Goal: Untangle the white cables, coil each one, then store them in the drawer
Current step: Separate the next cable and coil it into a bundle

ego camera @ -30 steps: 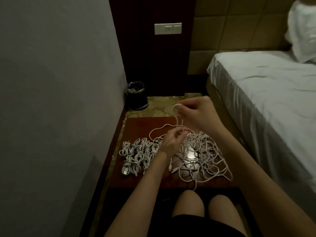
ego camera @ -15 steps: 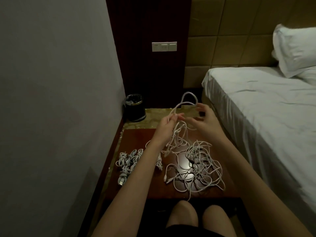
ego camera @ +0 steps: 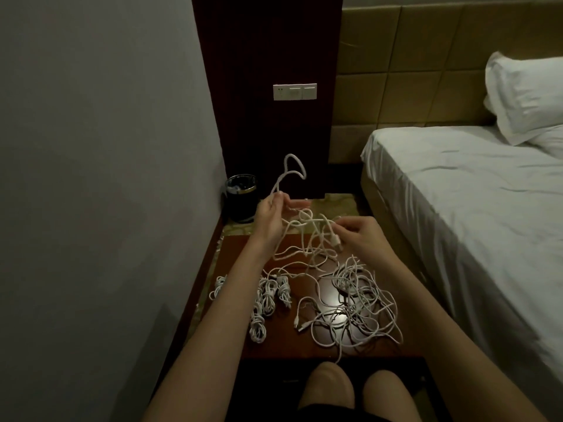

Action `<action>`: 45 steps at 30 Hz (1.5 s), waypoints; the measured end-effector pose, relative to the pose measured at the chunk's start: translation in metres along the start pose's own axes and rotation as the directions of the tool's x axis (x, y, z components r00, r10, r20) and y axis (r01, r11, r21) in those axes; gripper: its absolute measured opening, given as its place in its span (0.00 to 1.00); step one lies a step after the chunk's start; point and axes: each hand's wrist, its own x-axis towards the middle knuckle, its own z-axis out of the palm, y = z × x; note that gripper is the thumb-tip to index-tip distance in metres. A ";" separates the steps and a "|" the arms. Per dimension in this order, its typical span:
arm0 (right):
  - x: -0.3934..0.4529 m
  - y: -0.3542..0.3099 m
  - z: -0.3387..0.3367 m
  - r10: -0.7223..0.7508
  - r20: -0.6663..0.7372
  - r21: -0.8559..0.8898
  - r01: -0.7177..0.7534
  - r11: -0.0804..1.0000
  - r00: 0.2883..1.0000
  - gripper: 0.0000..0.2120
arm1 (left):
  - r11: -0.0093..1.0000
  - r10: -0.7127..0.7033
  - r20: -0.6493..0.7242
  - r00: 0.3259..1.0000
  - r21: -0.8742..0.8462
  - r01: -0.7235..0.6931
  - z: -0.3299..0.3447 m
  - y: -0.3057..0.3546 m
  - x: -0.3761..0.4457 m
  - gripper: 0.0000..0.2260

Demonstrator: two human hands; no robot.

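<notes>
A loose tangle of white cables [ego camera: 353,303] lies on the right half of the dark wooden nightstand [ego camera: 283,345]. Several coiled cables [ego camera: 265,296] lie in a row on its left half. My left hand [ego camera: 272,220] pinches one white cable [ego camera: 300,236] lifted above the table; a loop of it sticks up over my fingers. My right hand [ego camera: 358,236] grips the same cable near its plug end. Strands hang from both hands down to the tangle. The drawer is not visible.
A black waste bin [ego camera: 241,197] stands on the floor beyond the nightstand by the grey wall. A bed with white sheet [ego camera: 475,214] and pillow [ego camera: 527,95] runs along the right. A switch plate [ego camera: 294,92] sits on the dark panel. My knees [ego camera: 353,388] are under the front edge.
Both hands have risen from the pile with one cable and have spread apart, left hand to the left, right hand to the right. The camera has tilted up.
</notes>
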 end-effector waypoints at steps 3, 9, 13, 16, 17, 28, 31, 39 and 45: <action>-0.003 0.002 -0.005 0.026 -0.036 0.076 -0.023 0.997 0.999 0.07 | 1.000 -0.009 -0.028 1.000 -0.009 0.009 -0.007 0.002 -0.001 0.14; 0.001 0.005 -0.008 0.086 -0.013 0.096 -0.085 0.992 0.996 0.07 | 0.999 0.039 -0.106 0.994 -0.034 -0.043 -0.015 0.022 0.001 0.13; 0.002 0.001 -0.006 0.045 -0.141 -0.065 -0.054 0.996 0.989 0.16 | 0.996 0.079 -0.084 0.993 -0.029 -0.082 -0.014 0.043 0.004 0.14; -0.003 -0.019 0.005 -0.074 -0.023 -0.002 0.074 0.997 0.997 0.27 | 0.994 0.101 -0.101 0.990 -0.033 -0.105 -0.006 0.053 0.006 0.14; -0.003 -0.024 0.011 -0.074 0.082 -0.010 0.075 0.997 0.994 0.31 | 0.992 0.110 -0.105 0.988 -0.044 -0.115 -0.002 0.056 0.006 0.14; 0.006 -0.044 0.009 -0.148 0.092 0.055 0.143 0.988 0.985 0.12 | 0.999 0.029 -0.165 0.986 -0.039 -0.036 -0.019 0.048 -0.001 0.13; 0.007 -0.058 0.007 -0.105 0.090 0.230 0.082 0.970 0.990 0.11 | 0.999 0.007 -0.067 0.998 0.037 -0.005 -0.018 0.032 -0.010 0.15; -0.015 -0.068 0.005 -0.011 0.092 0.553 -0.042 0.832 0.996 0.12 | 0.964 -0.219 0.202 0.955 -0.105 0.243 -0.017 0.012 -0.047 0.17; -0.047 -0.066 0.008 0.044 0.089 0.393 -0.076 0.917 0.995 0.10 | 0.963 -0.184 0.200 0.962 -0.162 0.218 -0.014 0.006 -0.079 0.10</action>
